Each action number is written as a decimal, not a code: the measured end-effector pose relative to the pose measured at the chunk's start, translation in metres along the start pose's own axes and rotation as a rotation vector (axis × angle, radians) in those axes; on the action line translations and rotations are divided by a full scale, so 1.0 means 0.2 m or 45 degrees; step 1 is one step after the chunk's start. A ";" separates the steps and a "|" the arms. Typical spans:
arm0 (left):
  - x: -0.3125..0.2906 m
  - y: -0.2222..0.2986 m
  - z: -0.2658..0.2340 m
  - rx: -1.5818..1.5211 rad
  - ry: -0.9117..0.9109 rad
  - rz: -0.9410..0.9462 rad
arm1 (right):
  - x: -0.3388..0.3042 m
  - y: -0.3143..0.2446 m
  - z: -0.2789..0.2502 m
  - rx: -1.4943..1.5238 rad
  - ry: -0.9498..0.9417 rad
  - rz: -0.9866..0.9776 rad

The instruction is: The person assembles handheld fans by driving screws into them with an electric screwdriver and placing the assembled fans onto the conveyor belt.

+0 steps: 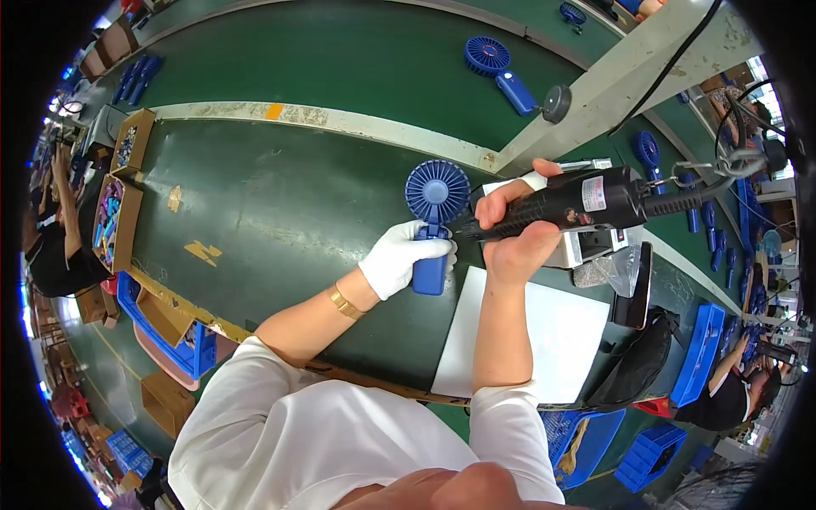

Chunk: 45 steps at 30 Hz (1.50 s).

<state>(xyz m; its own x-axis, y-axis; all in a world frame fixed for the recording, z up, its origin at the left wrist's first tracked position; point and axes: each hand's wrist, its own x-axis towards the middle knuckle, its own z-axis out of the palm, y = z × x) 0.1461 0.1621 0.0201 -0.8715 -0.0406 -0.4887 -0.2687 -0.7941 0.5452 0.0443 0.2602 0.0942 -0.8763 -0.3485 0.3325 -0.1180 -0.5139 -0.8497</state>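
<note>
My left hand (393, 262), in a white glove, is closed around the handle of a blue handheld fan (437, 192). The fan's round grille points away from me and its handle towards me. A black electric screwdriver (595, 202) lies nearly level in my right hand (513, 253), whose fingers wrap its front part. Its tip end is at the fan's neck, close to my left fingers; whether it touches cannot be made out. A cable runs from the tool's rear, beside a metal hook.
White paper (561, 340) lies under my right forearm. Right of it are a clear plastic bag (619, 270) and a black bag (637, 365). Another blue fan (488, 56) lies beyond the ledge, near a slanted post (612, 76). Cardboard boxes of small parts (127, 225) stand left. Co-workers sit at both sides.
</note>
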 end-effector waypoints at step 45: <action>-0.01 -0.03 0.05 0.201 -0.056 0.042 | 0.02 -0.03 -0.05 -0.362 0.009 -0.258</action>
<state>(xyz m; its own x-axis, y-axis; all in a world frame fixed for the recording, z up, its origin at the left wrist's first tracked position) 0.1460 0.1724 0.0255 -0.8971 -0.0359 -0.4403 -0.2977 -0.6873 0.6625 0.0368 0.2703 0.0973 -0.8249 -0.2559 0.5040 -0.4144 -0.3325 -0.8472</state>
